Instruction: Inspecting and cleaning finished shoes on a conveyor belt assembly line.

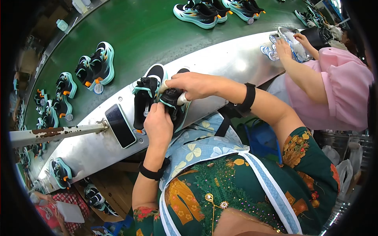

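Note:
Two black sneakers with mint-green soles stand side by side on the metal ledge in front of me. My right hand [193,85] reaches over the right sneaker [172,94], its fingers curled on the lacing area; white coverings wrap its thumb and a fingertip. From the near side, my left hand [159,121] pinches the same shoe around its collar; its fingertips are partly hidden. Just left of it, touching, stands the left sneaker [141,103], with a round paper tag [139,131] at its heel.
A phone [120,126] lies on the metal ledge [232,53] beside a rusty white bar [59,133]. Beyond runs a green conveyor belt [134,27] carrying several sneaker pairs [96,67]. On the right, a person in pink [342,86] handles blue-white tags [269,53] by a tray.

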Tool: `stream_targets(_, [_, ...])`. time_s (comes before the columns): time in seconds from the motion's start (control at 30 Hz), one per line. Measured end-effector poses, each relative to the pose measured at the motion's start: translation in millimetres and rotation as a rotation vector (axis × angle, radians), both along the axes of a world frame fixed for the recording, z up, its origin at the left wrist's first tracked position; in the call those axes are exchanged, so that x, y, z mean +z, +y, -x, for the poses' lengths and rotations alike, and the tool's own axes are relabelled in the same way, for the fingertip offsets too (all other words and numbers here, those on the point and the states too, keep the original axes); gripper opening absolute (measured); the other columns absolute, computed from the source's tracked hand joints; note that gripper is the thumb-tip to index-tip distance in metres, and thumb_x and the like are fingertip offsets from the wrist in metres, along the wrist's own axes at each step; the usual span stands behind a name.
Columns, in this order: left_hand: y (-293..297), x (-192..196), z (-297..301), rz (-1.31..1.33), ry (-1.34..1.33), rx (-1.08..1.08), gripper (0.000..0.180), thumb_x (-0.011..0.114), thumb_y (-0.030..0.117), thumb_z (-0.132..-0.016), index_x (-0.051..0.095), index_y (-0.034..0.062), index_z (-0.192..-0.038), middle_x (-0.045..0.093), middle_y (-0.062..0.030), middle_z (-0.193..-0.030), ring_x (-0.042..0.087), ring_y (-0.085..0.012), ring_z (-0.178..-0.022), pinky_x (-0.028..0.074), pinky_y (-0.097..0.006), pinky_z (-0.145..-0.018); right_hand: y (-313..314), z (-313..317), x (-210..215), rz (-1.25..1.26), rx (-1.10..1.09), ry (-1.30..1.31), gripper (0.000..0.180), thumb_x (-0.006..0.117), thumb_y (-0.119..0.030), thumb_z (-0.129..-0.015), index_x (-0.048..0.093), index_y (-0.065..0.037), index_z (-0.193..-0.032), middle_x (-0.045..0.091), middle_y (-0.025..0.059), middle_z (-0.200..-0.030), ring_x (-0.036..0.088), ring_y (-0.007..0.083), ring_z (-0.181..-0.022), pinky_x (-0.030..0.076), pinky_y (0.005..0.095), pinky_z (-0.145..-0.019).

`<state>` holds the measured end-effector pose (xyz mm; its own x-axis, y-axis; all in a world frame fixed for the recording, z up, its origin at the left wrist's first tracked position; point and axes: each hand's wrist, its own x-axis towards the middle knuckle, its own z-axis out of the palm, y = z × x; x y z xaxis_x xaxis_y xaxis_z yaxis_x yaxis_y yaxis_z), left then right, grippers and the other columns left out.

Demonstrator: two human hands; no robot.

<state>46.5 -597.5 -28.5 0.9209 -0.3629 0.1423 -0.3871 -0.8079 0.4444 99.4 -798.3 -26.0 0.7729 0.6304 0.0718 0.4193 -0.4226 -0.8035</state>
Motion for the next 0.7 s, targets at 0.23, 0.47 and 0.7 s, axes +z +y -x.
stream_targets(0.23, [-7, -1, 0, 0.189, -0.007, 0.128, 0.01, 0.063, 0.003, -0.081, 0.056, 0.0013, -0.087, 0.054, -0.0105, -0.08, 0.054, -0.0253, -0.061, 0.043, -0.036, -0.056, -22, 14, 25, 0.209, -0.005, 0.224, 0.051, 0.069, -0.006, -0.068, 0.056, -0.011, -0.117, 0.065, 0.0149, -0.087, 0.063, 0.0342, -0.084, 0.048, 0.0411, -0.075])
stream_targets(0.47, [-2, -4, 15, 0.314, -0.049, -0.065, 0.013, 0.063, 0.004, -0.08, 0.057, -0.0002, -0.091, 0.054, -0.0121, -0.084, 0.053, -0.0262, -0.064, 0.044, -0.035, -0.06, -22, 26, -10, -0.031, -0.153, 0.058, 0.049, 0.073, -0.012, -0.072, 0.056, -0.008, -0.117, 0.064, 0.0167, -0.097, 0.062, 0.0321, -0.093, 0.048, 0.0385, -0.08])
stream_targets(0.7, [-12, -12, -19, 0.198, 0.257, 0.14, 0.014, 0.066, 0.009, -0.081, 0.057, 0.0002, -0.085, 0.055, -0.0106, -0.065, 0.054, -0.0243, -0.059, 0.045, -0.035, -0.059, -20, 29, -5, -0.079, -0.184, 0.088, 0.05, 0.072, -0.01, -0.073, 0.055, -0.007, -0.119, 0.064, 0.0175, -0.093, 0.061, 0.0329, -0.088, 0.047, 0.0379, -0.078])
